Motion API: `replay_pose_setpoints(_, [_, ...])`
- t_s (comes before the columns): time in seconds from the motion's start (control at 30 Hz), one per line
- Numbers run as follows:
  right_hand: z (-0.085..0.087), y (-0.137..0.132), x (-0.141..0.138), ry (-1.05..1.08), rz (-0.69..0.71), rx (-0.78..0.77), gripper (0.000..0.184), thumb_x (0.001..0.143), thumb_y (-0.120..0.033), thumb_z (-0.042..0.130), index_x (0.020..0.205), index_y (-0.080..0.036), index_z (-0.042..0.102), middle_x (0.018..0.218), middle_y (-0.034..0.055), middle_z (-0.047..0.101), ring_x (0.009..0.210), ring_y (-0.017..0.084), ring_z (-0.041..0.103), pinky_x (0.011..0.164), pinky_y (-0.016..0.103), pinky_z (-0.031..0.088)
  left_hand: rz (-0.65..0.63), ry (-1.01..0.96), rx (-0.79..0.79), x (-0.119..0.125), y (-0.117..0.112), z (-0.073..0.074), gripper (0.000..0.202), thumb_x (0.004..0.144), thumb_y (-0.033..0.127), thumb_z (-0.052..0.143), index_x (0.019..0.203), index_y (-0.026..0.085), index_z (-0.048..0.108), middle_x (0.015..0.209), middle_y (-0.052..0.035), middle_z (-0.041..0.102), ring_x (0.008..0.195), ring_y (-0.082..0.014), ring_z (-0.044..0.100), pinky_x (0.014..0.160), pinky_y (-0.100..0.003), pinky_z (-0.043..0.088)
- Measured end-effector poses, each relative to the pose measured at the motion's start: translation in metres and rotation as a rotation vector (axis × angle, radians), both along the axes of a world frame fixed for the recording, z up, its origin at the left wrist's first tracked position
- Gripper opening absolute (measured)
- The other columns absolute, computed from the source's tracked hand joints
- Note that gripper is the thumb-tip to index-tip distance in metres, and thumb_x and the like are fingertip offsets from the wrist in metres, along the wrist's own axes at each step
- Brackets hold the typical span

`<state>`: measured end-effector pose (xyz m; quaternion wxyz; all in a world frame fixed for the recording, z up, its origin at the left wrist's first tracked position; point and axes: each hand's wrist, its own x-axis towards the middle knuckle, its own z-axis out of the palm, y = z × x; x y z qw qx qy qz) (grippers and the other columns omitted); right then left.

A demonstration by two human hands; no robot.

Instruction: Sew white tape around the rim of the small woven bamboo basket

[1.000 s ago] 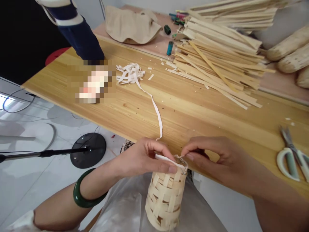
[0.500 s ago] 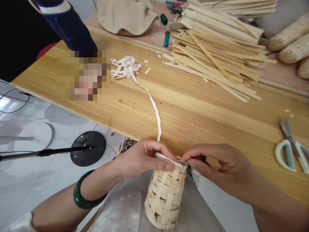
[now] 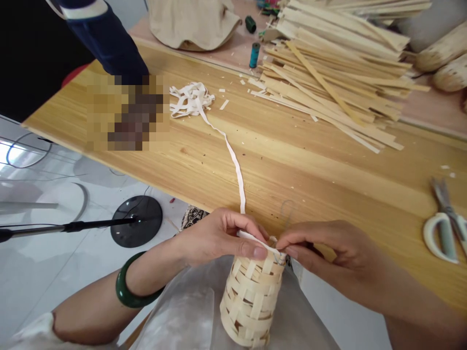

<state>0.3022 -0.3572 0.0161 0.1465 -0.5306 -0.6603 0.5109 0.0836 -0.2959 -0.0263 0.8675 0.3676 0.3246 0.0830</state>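
A small woven bamboo basket (image 3: 251,296) stands upright on my lap over a clear plastic sheet (image 3: 189,316). My left hand (image 3: 219,238), a green bangle on its wrist, is closed on the basket's rim and pins a white ribbon (image 3: 235,167) against it with the thumb. My right hand (image 3: 324,248) pinches at the rim just right of the thumb, on something thin that I cannot make out. The ribbon runs up over the wooden table (image 3: 292,155) to a loose pile (image 3: 189,99).
A heap of bamboo strips (image 3: 328,78) covers the table's far right. Scissors (image 3: 445,223) lie at the right edge. Thread spools (image 3: 254,53) and a beige cloth (image 3: 189,24) sit at the back. Another person's dark sleeve (image 3: 105,43) reaches in far left. A stand base (image 3: 136,221) rests on the floor.
My right hand's fingers have moved closer to the rim and to my left thumb. The view has shifted slightly; the basket and left hand stay in place.
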Motion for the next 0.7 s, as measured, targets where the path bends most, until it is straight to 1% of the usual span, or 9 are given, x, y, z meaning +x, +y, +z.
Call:
replay_pose_setpoints(0.07, [0.000,0.003,0.001,0.034,0.016,0.002,0.027,0.098,-0.031,0.050,0.088,-0.023,0.073,0.076,-0.0007,0.071,0.065,0.011,0.060,0.056,0.022,0.043,-0.001,-0.017,-0.002,0.000,0.000,-0.002,0.009,0.067,0.024,0.084,0.071,0.020,0.077,0.083,-0.0021,0.072,0.079,-0.0149,0.065,0.074,-0.026,0.052])
replay_pose_setpoints(0.17, [-0.005,0.010,0.004,0.133,0.078,0.026,0.021,0.097,-0.027,0.053,0.089,-0.022,0.072,0.076,-0.0013,0.069,0.064,0.010,0.058,0.058,0.021,0.043,-0.021,-0.088,-0.010,0.000,0.000,-0.005,0.008,0.069,0.023,0.084,0.075,0.021,0.078,0.085,-0.0021,0.072,0.083,-0.0153,0.065,0.078,-0.027,0.052])
replay_pose_setpoints(0.3, [-0.012,0.020,0.005,0.261,0.173,0.057,0.017,0.096,-0.022,0.054,0.092,-0.020,0.071,0.079,-0.0009,0.069,0.068,0.009,0.059,0.063,0.021,0.044,-0.043,-0.204,-0.036,-0.001,0.002,-0.008,0.006,0.072,0.023,0.083,0.075,0.021,0.079,0.079,-0.0009,0.069,0.078,-0.0133,0.064,0.076,-0.024,0.051])
replay_pose_setpoints(0.4, [-0.017,0.025,0.004,0.318,0.202,0.030,0.017,0.096,-0.024,0.055,0.091,-0.018,0.070,0.077,-0.0003,0.068,0.065,0.010,0.057,0.061,0.022,0.043,-0.069,-0.277,-0.019,-0.001,0.004,-0.013,0.004,0.075,0.021,0.081,0.077,0.022,0.079,0.081,-0.0010,0.069,0.080,-0.0126,0.064,0.078,-0.024,0.051])
replay_pose_setpoints(0.53, [-0.028,0.028,0.001,0.412,0.249,-0.019,0.016,0.095,-0.022,0.056,0.088,-0.015,0.069,0.074,0.0000,0.066,0.063,0.009,0.055,0.059,0.020,0.042,-0.107,-0.320,0.077,-0.002,0.005,-0.022,0.005,0.077,0.018,0.079,0.081,0.021,0.079,0.082,-0.0014,0.068,0.080,-0.0123,0.062,0.079,-0.023,0.050])
replay_pose_setpoints(0.63, [-0.034,0.027,-0.001,0.478,0.265,0.001,0.016,0.095,-0.021,0.056,0.085,-0.014,0.067,0.071,-0.0011,0.064,0.060,0.007,0.052,0.057,0.018,0.041,-0.115,-0.322,0.104,-0.001,0.003,-0.027,0.005,0.076,0.016,0.080,0.080,0.020,0.079,0.081,-0.0016,0.067,0.078,-0.0119,0.062,0.077,-0.022,0.049])
replay_pose_setpoints(0.7, [-0.034,0.025,-0.001,0.479,0.268,0.040,0.017,0.096,-0.022,0.056,0.085,-0.014,0.067,0.069,-0.0014,0.063,0.058,0.006,0.051,0.054,0.017,0.039,-0.119,-0.350,0.106,0.000,0.002,-0.030,0.005,0.076,0.017,0.080,0.080,0.018,0.079,0.081,-0.0020,0.068,0.077,-0.0117,0.062,0.075,-0.021,0.050])
